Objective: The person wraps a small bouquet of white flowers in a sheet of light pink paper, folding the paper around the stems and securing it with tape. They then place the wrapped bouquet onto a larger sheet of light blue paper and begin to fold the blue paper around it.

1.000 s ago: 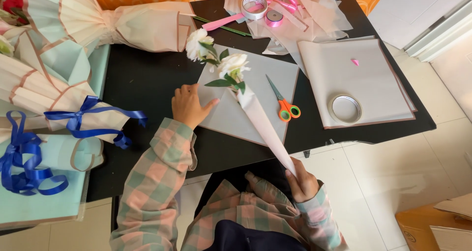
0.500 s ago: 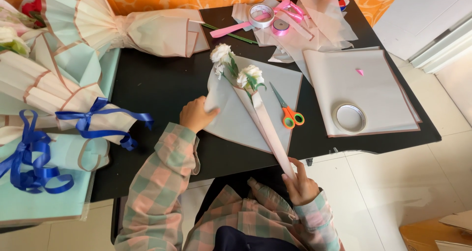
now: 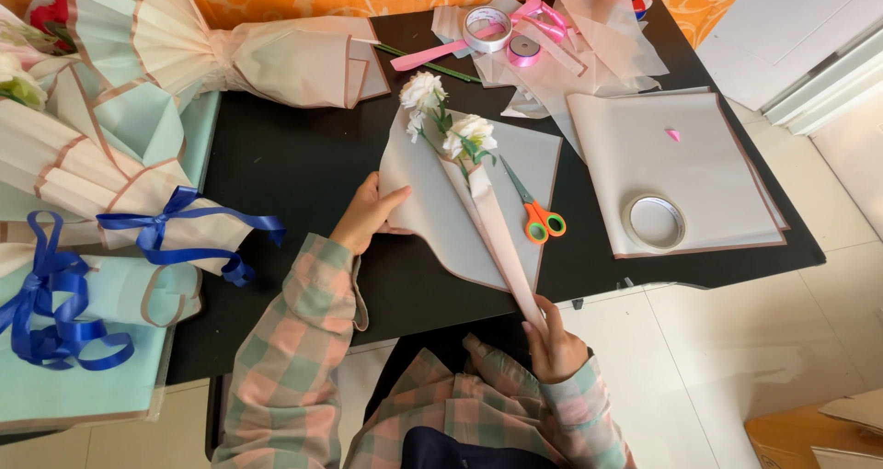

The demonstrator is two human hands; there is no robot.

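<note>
Grey wrapping paper lies on the black table in front of you, rolled into a narrow cone around white flowers whose heads poke out toward twelve o'clock. Your left hand grips the paper's folded edge at nine o'clock of the cone, thumb over the sheet and fingers curled beneath. Your right hand is closed around the cone's thin tip at five o'clock, beyond the table's near edge. Orange-handled scissors rest on the sheet just beside the cone, at its three o'clock. Farther that way a tape roll sits on a pale paper stack. At nine o'clock lie wrapped bouquets tied with blue ribbon.
</note>
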